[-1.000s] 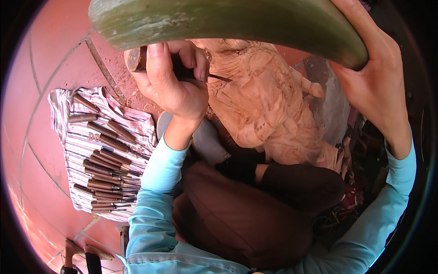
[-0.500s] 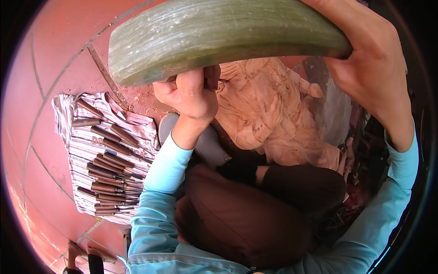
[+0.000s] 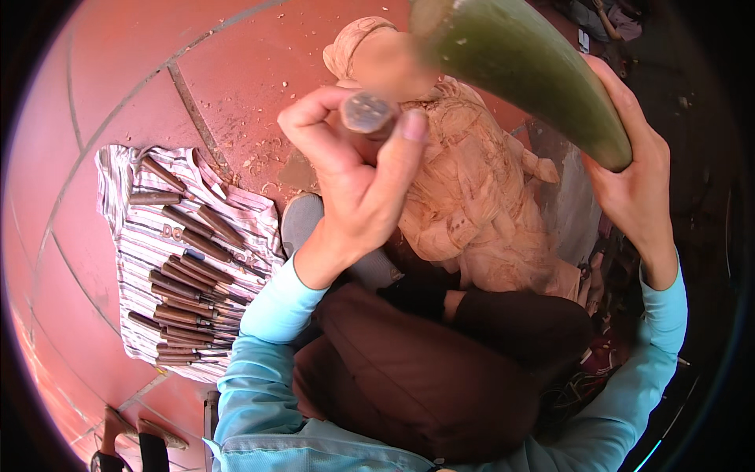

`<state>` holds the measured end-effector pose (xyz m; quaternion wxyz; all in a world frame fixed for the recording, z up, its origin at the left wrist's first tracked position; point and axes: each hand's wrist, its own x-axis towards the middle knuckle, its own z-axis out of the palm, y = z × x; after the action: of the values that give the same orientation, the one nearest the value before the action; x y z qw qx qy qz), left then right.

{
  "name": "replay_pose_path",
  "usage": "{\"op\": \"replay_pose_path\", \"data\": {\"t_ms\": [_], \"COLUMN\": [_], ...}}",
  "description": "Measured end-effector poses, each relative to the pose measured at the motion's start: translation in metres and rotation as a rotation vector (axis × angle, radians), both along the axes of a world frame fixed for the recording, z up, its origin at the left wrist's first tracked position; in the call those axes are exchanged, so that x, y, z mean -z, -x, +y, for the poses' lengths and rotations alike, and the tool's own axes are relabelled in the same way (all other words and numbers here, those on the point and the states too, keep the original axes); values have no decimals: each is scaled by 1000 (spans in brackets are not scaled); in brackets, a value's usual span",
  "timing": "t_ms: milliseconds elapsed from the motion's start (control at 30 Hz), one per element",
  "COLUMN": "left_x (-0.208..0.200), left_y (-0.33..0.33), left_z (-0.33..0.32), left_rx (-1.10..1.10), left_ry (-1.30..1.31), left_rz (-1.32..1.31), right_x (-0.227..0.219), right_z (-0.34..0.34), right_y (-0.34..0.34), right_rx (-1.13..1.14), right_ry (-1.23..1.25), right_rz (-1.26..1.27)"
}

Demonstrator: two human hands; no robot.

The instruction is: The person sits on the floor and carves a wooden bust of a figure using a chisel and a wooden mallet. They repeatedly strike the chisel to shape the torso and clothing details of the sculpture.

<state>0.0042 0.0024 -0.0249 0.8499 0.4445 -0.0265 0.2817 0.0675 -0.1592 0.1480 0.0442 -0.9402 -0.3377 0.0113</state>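
Note:
My left hand (image 3: 358,177) is closed round the handle of a chisel (image 3: 367,113); its worn, round butt end faces up and the blade is hidden. The fingers sit just above a carved wooden statue (image 3: 472,200), a figure with folded robes that lies between my legs and the far floor. In my right hand (image 3: 633,185) is a thick, curved green club (image 3: 535,79), gripped at its narrow lower end. The broad end of it rises to the upper left, over the statue and apart from the chisel.
A striped cloth shirt (image 3: 130,275) lies on the red tiled floor (image 3: 102,71) at my left. Several wooden-handled chisels (image 3: 189,315) rest on it. Wood chips (image 3: 255,163) are scattered beyond it. Sandals (image 3: 161,435) stand at the lower left.
The green club has swung up and to the right, away from above my left hand. My left hand has turned and moved slightly right, so the chisel's butt end shows.

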Motion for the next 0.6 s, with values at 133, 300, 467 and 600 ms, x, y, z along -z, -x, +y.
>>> {"op": "replay_pose_path", "data": {"t_ms": [133,300,467,600], "left_x": [-7,3,18,14], "left_y": [20,30,28,24], "left_z": [-29,-50,-47,-46], "left_rx": [107,79,11,-61], "left_ry": [-629,-799,-613,-499], "left_rz": [-434,-600,-682,-689], "right_x": [7,14,13,18], "right_z": [-31,-81,-90,-83], "right_y": [31,84,110,115], "right_rx": [43,163,51,-56], "right_ry": [-4,13,2,-41], "right_rz": [-3,-72,-41,-101]}}
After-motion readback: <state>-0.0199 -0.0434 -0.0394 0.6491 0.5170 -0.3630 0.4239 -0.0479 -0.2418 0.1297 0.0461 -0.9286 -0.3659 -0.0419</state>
